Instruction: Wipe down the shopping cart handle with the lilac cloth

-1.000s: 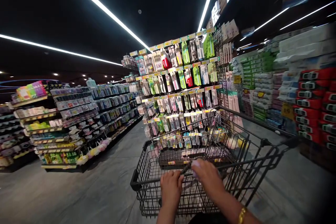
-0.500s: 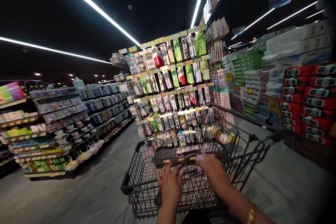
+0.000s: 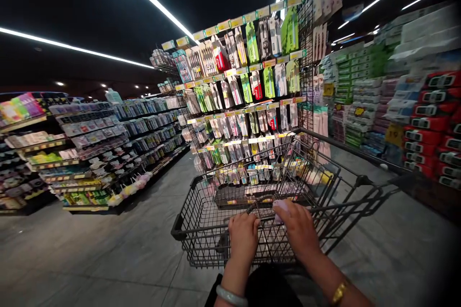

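An empty-looking black wire shopping cart (image 3: 201,251) stands right in front of me, its side toward my body. My left hand (image 3: 244,235) is closed over the cart's near top rail, fingers curled around it. Beside it on the right, my right hand (image 3: 299,229) is closed around a small pale purple item (image 3: 283,207) and lies at the same rail. What kind of item this is, I cannot make out; the fingers cover part of it.
Beyond the cart rises a rack of packaged toothbrushes (image 3: 252,43) on several tiers. Shelves of small goods (image 3: 90,129) run along the left. Stacked red packs (image 3: 425,129) and green packs (image 3: 349,74) stand on the right. Grey floor (image 3: 137,254) shows at the left.
My left hand's fingers, spread above the rail before, have closed over it. The toothbrush rack appears larger and nearer. My right hand keeps the pale purple item.
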Demonstrator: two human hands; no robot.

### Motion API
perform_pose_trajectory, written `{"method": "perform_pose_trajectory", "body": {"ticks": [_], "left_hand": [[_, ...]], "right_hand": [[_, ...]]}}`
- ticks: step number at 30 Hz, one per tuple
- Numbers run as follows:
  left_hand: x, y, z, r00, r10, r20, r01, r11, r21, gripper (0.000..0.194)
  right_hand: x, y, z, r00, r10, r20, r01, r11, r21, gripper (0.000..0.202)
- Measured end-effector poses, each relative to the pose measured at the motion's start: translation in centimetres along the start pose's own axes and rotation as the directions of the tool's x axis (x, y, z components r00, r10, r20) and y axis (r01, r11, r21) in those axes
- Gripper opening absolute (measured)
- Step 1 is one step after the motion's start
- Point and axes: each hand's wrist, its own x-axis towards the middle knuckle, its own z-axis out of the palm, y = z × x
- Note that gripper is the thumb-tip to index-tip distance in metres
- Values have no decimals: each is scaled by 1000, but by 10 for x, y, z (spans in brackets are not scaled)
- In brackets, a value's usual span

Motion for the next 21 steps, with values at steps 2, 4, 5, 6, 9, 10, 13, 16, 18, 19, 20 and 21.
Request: {"method": "perform_pose_trajectory", "body": {"ticks": [2,4,5,6,9,10,13,16,18,19,20,21], "left_hand": [[2,-3,-1,1000,14,9,-14,1000,3,25],[3,-9,-3,999,41,26,-40,999,-13,26],[3,-12,-5,998,51,33,-50,998,-26,27],[4,-16,-7,998,57,39,-55,998,-41,27],[5,-23,-10,997,56,52,-53,996,-67,28],[5,-23,-11,997,47,56,-44,997,-62,29],[6,-18,-9,999,-7,53,8,1000,-13,32],[7,-4,-6,1000,-27,-1,26,1000,-14,25],[6,6,-4,999,36,-15,-37,997,-70,21],[6,11,-3,997,71,-8,-71,992,-100,23],[5,15,-3,996,94,5,-92,988,-123,25],[5,17,-2,995,100,20,-97,986,-136,26]], "right_hand": [[3,-11,6,999,-49,17,49,999,13,42],[4,-8,3,986,-154,69,152,988,37,46],[4,0,-2,974,-202,102,198,979,46,50],[3,11,-8,962,-238,134,234,971,50,54],[-2,51,-26,959,-228,167,231,973,-2,63],[-3,59,-29,970,-188,151,195,980,-32,63],[-1,54,-27,995,-38,89,47,994,-103,51],[8,16,-13,997,-4,81,12,996,-90,38],[13,-3,-7,992,-74,100,78,996,-44,38],[14,-5,-6,987,-117,109,120,993,-18,39],[14,-2,-8,980,-160,119,160,987,4,40],[12,5,-11,973,-194,127,193,981,19,43]]}}
